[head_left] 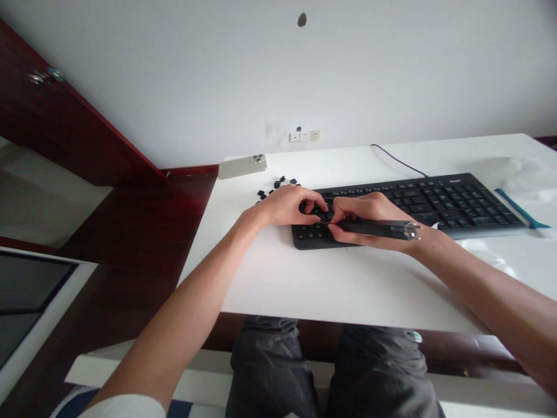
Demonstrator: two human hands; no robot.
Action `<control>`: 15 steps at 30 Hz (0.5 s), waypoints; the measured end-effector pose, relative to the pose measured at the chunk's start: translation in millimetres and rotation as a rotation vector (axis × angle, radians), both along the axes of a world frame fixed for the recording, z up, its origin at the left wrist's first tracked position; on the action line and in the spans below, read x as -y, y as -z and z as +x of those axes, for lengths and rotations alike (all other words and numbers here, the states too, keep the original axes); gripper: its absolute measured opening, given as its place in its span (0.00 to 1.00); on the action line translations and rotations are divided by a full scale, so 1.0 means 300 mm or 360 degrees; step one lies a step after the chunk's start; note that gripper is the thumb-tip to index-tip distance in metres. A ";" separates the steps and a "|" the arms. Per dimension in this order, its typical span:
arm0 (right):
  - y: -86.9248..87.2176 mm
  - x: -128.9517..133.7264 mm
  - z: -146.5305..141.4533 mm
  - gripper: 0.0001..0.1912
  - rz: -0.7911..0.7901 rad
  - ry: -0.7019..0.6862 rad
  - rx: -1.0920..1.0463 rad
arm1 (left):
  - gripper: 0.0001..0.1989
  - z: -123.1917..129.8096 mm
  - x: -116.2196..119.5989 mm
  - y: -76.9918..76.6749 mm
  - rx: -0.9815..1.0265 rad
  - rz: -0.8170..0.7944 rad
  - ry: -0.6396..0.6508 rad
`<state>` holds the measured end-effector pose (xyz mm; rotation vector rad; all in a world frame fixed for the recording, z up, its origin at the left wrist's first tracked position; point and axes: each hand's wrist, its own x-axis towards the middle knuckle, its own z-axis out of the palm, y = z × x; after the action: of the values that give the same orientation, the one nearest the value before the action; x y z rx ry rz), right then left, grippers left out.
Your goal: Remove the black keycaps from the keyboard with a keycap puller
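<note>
A black keyboard point(418, 200) lies on the white table, its left end under both my hands. My right hand point(363, 215) is closed around a black pen-shaped tool point(378, 228), whose far end looks clear or metallic. The tool's thin tip points down at keys near the keyboard's left end. My left hand point(291, 204) rests at that same end, thumb and index finger curved and slightly apart on either side of a key beside the tool's tip. At the lower left corner, several key positions point(311, 235) show no caps. Loose black keycaps point(277, 184) lie scattered behind my left hand.
A phone point(242, 166) lies face down at the table's back left. On the right are a blue brush-like tool point(520, 208) and crumpled white plastic or tissue point(528, 177). The keyboard's cable point(398, 159) runs toward the back edge. Wall sockets point(305, 136) sit behind the table.
</note>
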<state>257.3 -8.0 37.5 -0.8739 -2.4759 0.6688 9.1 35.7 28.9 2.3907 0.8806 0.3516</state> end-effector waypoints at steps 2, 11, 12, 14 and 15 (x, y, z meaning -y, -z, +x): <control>-0.001 -0.002 -0.003 0.12 -0.0004 -0.0006 0.0008 | 0.12 0.002 0.000 0.001 -0.0009 0.0002 -0.0012; -0.009 0.008 -0.009 0.09 0.0009 0.0053 0.0078 | 0.12 0.003 -0.003 0.016 0.0042 0.0043 -0.0009; -0.011 0.015 -0.015 0.09 0.0024 0.0088 0.0101 | 0.11 0.003 -0.004 0.018 0.0048 0.0053 -0.0005; -0.013 0.031 -0.027 0.08 0.0061 0.0175 0.0153 | 0.11 0.003 -0.005 0.022 0.0065 0.0064 0.0005; -0.011 0.038 -0.033 0.07 0.0078 0.0225 0.0175 | 0.11 0.002 -0.005 0.024 0.0076 0.0064 0.0008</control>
<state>247.3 -19.5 40.9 -1.0820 -2.4857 0.5225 9.7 37.2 21.9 2.4108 0.8533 0.4265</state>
